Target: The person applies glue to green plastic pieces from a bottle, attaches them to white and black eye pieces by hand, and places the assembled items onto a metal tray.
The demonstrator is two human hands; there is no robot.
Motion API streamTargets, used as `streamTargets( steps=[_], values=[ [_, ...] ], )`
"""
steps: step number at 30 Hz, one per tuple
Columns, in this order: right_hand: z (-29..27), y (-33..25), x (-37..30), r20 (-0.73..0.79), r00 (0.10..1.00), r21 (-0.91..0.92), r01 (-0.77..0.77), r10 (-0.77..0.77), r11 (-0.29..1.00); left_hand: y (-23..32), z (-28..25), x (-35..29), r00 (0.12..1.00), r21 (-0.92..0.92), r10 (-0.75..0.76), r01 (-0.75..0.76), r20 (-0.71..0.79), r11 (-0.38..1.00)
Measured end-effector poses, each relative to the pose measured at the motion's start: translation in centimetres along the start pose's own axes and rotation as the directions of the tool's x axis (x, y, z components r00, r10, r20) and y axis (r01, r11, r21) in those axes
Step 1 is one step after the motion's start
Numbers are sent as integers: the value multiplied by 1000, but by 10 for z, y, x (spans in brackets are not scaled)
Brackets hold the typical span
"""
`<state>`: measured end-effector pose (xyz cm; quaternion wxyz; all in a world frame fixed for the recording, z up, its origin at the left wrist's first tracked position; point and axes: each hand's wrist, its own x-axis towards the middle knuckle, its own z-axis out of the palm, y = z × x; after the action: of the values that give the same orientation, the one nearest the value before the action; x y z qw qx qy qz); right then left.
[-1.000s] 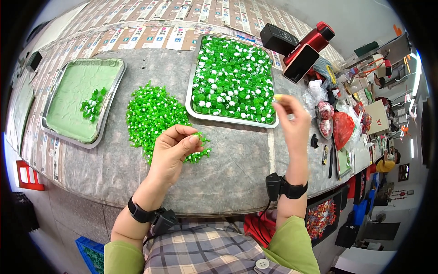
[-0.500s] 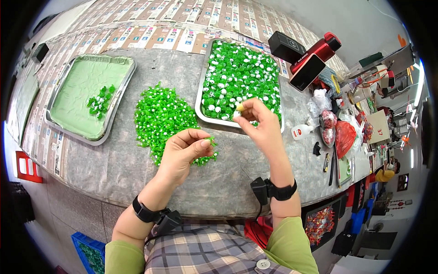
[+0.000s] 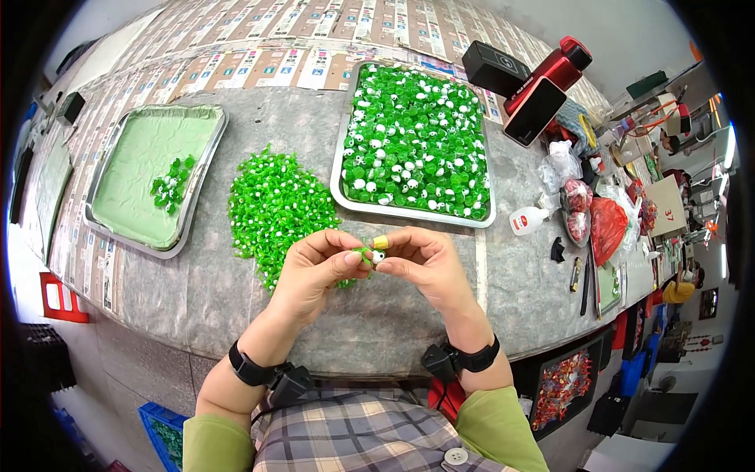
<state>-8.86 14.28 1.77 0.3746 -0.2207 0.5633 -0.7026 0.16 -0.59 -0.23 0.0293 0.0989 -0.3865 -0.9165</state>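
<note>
My left hand (image 3: 318, 267) pinches a small green plastic piece (image 3: 365, 252) between thumb and fingertips. Directly against it, my right hand (image 3: 429, 263) grips a small white bead with dark eye-like spots (image 3: 378, 256); a yellow finger cover (image 3: 381, 241) sits on one fingertip. Whether the two pieces are joined is too small to tell. Beyond my left hand lies a heap of small green and white pieces (image 3: 279, 204). A metal tray (image 3: 417, 218) full of green and white beads stands beyond my right hand.
At the left, a green-lined tray (image 3: 130, 177) holds a small cluster of green and white pieces (image 3: 170, 187). On the right are a white glue bottle (image 3: 528, 220), a phone (image 3: 535, 112) leaning by a red flask (image 3: 553, 72), a black box (image 3: 494, 68) and plastic bags (image 3: 608, 228).
My right hand has come down and left from the bead tray with the white bead, meeting my left hand. The left hand has barely moved and keeps its green piece.
</note>
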Motion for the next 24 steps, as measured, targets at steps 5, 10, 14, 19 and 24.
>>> streamTargets(
  steps=[5,10,14,19,24],
  values=[
    [2,0,-3,-66,998,75,6,-1,997,0,1,1,999,-5,17,-18,-33,1000],
    [5,-6,-6,-126,989,32,81,-77,996,-1,1,0,995,110,60,-51,-82,993],
    [8,-6,-6,-136,988,-2,71,-71,997,-1,3,1,993,140,72,-58,-93,988],
    [8,-4,-6,-123,990,-68,63,-71,996,-3,5,-1,990,227,102,-78,-96,971],
    [5,-1,-4,-87,996,48,2,3,999,-3,8,-3,880,709,469,-375,71,597]
  ],
)
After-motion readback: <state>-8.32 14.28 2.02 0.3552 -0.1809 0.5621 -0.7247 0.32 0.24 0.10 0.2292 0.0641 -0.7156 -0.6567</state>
